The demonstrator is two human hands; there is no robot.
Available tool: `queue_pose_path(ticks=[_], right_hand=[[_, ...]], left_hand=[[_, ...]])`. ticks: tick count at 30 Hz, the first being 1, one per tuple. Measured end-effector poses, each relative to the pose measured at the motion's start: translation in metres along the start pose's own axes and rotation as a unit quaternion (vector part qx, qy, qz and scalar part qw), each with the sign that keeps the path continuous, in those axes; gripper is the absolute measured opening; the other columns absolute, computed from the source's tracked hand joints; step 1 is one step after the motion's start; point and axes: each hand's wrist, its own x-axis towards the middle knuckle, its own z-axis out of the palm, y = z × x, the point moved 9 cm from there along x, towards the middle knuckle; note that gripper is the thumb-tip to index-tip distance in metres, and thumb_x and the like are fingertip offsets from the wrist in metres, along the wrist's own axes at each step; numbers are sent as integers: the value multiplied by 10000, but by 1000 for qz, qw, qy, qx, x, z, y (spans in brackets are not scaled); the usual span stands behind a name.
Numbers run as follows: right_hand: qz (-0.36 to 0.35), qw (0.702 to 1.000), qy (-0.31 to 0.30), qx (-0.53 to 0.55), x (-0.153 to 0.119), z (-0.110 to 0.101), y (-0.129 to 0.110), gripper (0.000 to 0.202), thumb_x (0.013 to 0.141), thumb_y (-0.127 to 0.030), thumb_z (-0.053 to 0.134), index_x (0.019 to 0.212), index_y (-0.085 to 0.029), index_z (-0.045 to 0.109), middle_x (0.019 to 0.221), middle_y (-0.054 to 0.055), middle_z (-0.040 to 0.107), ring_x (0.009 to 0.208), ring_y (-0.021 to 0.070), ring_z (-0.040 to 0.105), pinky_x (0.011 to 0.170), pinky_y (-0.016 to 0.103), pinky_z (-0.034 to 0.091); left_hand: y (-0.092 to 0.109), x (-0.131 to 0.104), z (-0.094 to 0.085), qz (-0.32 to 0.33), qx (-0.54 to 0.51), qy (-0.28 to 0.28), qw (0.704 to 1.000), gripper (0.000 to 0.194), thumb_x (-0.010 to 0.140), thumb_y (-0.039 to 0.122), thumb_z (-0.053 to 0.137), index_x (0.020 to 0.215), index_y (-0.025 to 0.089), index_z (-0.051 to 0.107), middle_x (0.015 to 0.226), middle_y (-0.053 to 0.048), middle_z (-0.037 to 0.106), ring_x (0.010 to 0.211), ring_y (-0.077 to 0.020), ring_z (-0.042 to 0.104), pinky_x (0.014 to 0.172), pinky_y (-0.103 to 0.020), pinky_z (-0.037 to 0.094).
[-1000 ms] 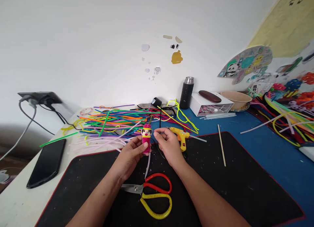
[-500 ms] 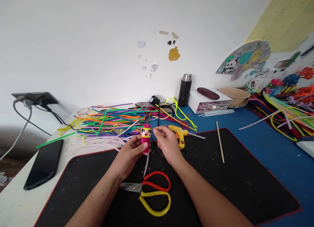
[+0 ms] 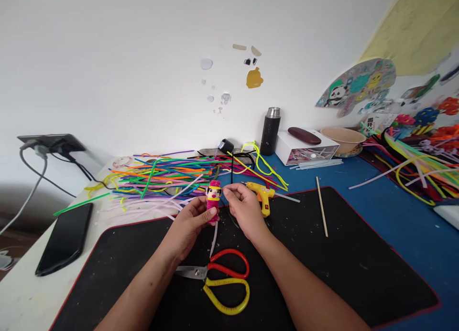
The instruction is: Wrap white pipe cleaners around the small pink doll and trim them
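Note:
A small pink figure (image 3: pixel 214 197) with a pale face, dark eyes and yellow bands stands upright in my left hand (image 3: pixel 191 222), gripped between thumb and fingers. A pale strip (image 3: pixel 214 240) hangs below it. My right hand (image 3: pixel 244 208) is just right of the figure's head, thumb and index finger pinched together; whatever is between them is too small to make out. Scissors (image 3: pixel 222 281) with one red and one yellow handle lie on the black mat below the hands. Behind my right hand is a yellow glue gun (image 3: pixel 264 196).
Many coloured pipe cleaners (image 3: pixel 168 176) lie behind the hands. A phone (image 3: pixel 66 238) is at left, a wooden stick (image 3: pixel 322 207) at right. A black flask (image 3: pixel 270 131), white box (image 3: pixel 304 147) and beige bowl (image 3: pixel 342 139) stand along the wall.

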Motion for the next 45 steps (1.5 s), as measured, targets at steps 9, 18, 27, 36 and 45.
queue_pose_path(ticks=[9, 18, 27, 36, 45], right_hand=[[4, 1000, -1, 3, -1, 2, 1, 397, 792, -577, 820, 883, -209, 701, 534, -110, 372, 431, 88, 304, 414, 244, 205], [4, 1000, -1, 0, -1, 1, 2, 387, 810, -564, 812, 909, -203, 711, 532, -105, 387, 439, 94, 309, 423, 243, 210], [5, 1000, -17, -6, -1, 4, 6, 408, 822, -591, 809, 914, -206, 710, 524, -105, 384, 436, 95, 294, 417, 243, 209], [1, 1000, -25, -19, -4, 8, 3, 404, 825, -588, 808, 888, -199, 719, 518, -94, 418, 449, 103, 334, 421, 238, 241], [0, 999, -26, -21, -5, 8, 2, 420, 820, -603, 814, 896, -199, 726, 518, -92, 432, 443, 101, 344, 424, 237, 252]], left_hand=[[1, 0, 0, 5, 9, -1, 1000, 487, 611, 293, 1057, 981, 148, 776, 927, -37, 770, 769, -130, 681, 668, -204, 564], [4, 0, 1, 9, -4, 2, 1000, 500, 585, 288, 1067, 971, 154, 779, 908, -30, 768, 760, -132, 679, 660, -209, 554], [10, -2, 5, 20, -27, 4, 999, 471, 574, 246, 1065, 941, 137, 791, 857, -24, 761, 737, -135, 680, 660, -216, 543], [10, 0, 3, 22, -18, 11, 1000, 514, 522, 230, 1076, 939, 129, 792, 852, -29, 761, 715, -133, 662, 648, -223, 538], [11, -1, 5, 18, -9, 12, 1000, 526, 502, 250, 1085, 925, 140, 793, 846, -23, 756, 710, -125, 656, 637, -209, 547]])
